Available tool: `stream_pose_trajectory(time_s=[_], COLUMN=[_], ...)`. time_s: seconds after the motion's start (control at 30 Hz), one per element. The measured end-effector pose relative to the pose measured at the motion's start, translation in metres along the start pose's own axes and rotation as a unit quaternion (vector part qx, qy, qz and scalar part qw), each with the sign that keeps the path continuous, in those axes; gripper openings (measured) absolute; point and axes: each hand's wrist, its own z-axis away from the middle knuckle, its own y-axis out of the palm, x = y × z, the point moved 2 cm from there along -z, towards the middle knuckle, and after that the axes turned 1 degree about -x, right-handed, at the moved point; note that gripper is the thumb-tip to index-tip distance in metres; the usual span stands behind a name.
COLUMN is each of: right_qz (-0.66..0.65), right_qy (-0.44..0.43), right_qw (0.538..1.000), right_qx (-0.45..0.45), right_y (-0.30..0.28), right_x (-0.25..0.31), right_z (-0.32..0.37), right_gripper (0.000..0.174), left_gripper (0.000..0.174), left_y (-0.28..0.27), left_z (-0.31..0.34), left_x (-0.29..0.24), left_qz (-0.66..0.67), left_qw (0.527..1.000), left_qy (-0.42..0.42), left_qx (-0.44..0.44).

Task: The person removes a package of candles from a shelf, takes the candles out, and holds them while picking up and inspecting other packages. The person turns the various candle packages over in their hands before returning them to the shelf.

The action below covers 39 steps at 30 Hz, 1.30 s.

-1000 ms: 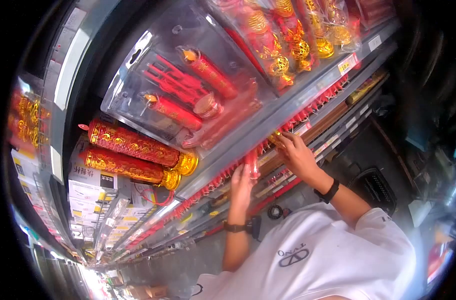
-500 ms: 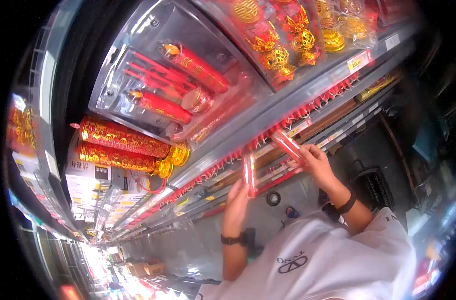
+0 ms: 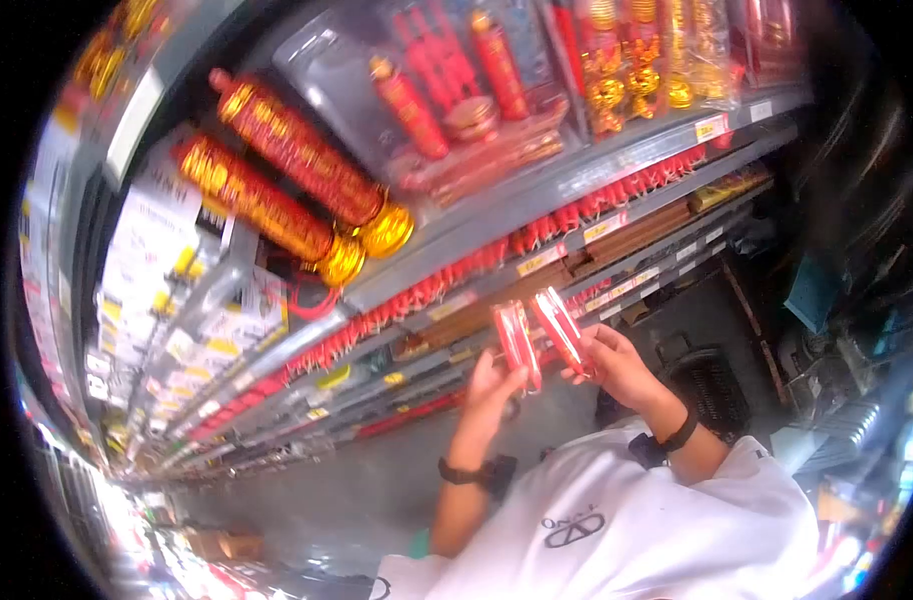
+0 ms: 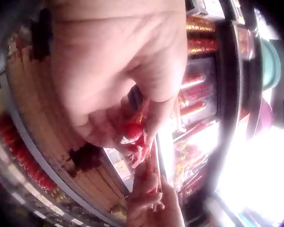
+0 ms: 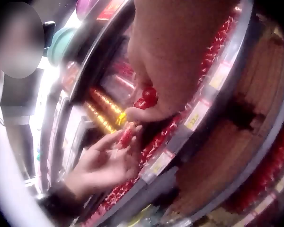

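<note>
Nr shelf edge, red pkts point shelfward, long axes approx. parallel.

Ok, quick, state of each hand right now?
Left hand: closed, holding one shiny red packet.
Right hand: closed, holding a second shiny red packet.

Holds one red packet in the left hand and a second packet just beside it in the right hand, near a shelf bearing red-and-gold pillars.
</note>
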Motion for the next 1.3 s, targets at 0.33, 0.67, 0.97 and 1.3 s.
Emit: stream_pose_trajectory(time_s=[0.33,0.67,0.97,1.3], right_qz=[0.046,0.171,0.272,0.344], right_qy=[0.034,0.025,0.034,0.239], right_qw=[0.998,0.985,0.962,0.903], right_qx=[0.008,0.029,-0.005,-0.092], right_y=[0.071,0.12,0.093,-0.093], right_x=[-0.08,-0.122,-0.144,-0.278], right_z=[0.03,0.042,0.017,-0.026], right_gripper=[0.023,0.013,0.014,0.015], left_gripper=[0.04,0.032,0.032,0.044], left_y=[-0.061,-0.091,-0.154,-0.251], left_z=[0.086,0.141,0.171,0.216], left_x=[0.03,0.034,0.049,0.18], left_qz=[0.069,0.077,0.053,0.094], left_qw=[0.994,0.988,0.97,0.908], left_qy=[0.065,0.101,0.116,-0.033], left_qx=[-0.049,-0.088,-0.209,-0.406])
